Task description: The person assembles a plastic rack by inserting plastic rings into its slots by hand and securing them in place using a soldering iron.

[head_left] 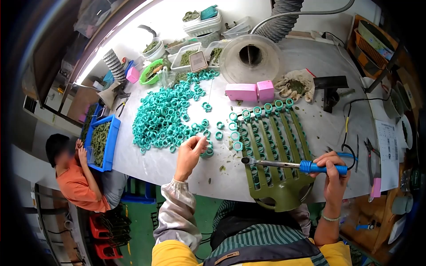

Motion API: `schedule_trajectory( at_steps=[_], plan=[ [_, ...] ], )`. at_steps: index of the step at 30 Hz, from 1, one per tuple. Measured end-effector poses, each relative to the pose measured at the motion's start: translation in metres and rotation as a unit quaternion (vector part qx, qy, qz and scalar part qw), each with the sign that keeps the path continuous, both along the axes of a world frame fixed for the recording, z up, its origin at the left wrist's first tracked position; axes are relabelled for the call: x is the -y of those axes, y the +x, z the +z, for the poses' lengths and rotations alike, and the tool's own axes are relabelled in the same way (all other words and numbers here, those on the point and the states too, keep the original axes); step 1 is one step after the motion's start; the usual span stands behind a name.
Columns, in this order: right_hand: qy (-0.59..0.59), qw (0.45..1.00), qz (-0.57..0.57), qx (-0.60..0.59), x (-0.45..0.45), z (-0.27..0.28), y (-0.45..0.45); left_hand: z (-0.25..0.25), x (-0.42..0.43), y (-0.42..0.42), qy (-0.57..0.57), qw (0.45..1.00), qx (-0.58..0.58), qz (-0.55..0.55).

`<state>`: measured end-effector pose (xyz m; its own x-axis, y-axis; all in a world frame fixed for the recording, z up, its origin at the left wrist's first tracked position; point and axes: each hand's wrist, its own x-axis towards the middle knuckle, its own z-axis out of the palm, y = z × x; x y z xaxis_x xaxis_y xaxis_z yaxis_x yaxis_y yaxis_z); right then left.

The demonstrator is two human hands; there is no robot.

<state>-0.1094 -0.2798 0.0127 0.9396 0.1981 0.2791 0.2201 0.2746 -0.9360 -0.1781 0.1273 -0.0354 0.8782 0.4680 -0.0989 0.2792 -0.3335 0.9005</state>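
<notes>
Near the bottom of the frame there is a green floor (142, 239), and above it spreads a grey table (341, 128), which fills the centre. On its right half lies an olive frame (284, 201) with long bars. Farther, two pink blocks (241, 92) and a dirty glove (306, 84) are on the table, and at the top centre stands a round hood (228, 57) with a grey hose (279, 17). White tubs (208, 29) are at the upper centre. At the lower left, a person in orange (84, 184) sits beside a blue tray (109, 150).

The right hand (333, 175) comes from the lower right, and its grip is closed around the handle of a blue-handled tool (279, 164). The left hand (191, 153) reaches up from the lower centre, with thumb and fingertips drawn together; whether it has hold of something small, I cannot tell.

The tool extends leftward from the right grip, across the olive frame, and its tip is over the left part of this frame. Teal rings (164, 115) lie in a big pile to the upper left of the left hand, and some are just beside its fingertips. Other rings sit along the upper and left edges of the olive frame.
</notes>
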Motion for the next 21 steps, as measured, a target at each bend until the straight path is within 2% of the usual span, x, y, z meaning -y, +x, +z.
schedule_trajectory(
  at_steps=[1,4,5,9,12,13,21],
  plan=[
    [-0.004,1.0,-0.001,0.002,0.001,0.0,0.0,0.004,0.007,-0.005,-0.056,0.998,0.024,-0.009],
    [-0.008,1.0,-0.006,0.004,0.002,0.0,-0.001,0.022,0.04,-0.013,-0.122,0.99,0.07,-0.032],
    [-0.009,1.0,-0.007,0.005,0.003,0.001,-0.002,0.03,0.05,-0.022,-0.05,0.992,-0.022,-0.11],
    [-0.011,1.0,0.0,0.003,0.006,-0.001,-0.003,0.022,0.087,-0.025,-0.045,0.983,0.091,-0.156],
    [-0.004,1.0,0.006,0.008,0.007,-0.007,-0.003,0.02,0.097,-0.019,0.193,0.952,0.16,-0.173],
    [-0.003,1.0,0.004,0.009,0.005,-0.009,-0.003,0.021,0.101,-0.016,0.227,0.944,0.164,-0.173],
    [0.016,1.0,0.021,0.014,-0.003,-0.009,-0.001,0.018,0.105,-0.007,0.269,0.925,0.166,-0.213]
  ],
)
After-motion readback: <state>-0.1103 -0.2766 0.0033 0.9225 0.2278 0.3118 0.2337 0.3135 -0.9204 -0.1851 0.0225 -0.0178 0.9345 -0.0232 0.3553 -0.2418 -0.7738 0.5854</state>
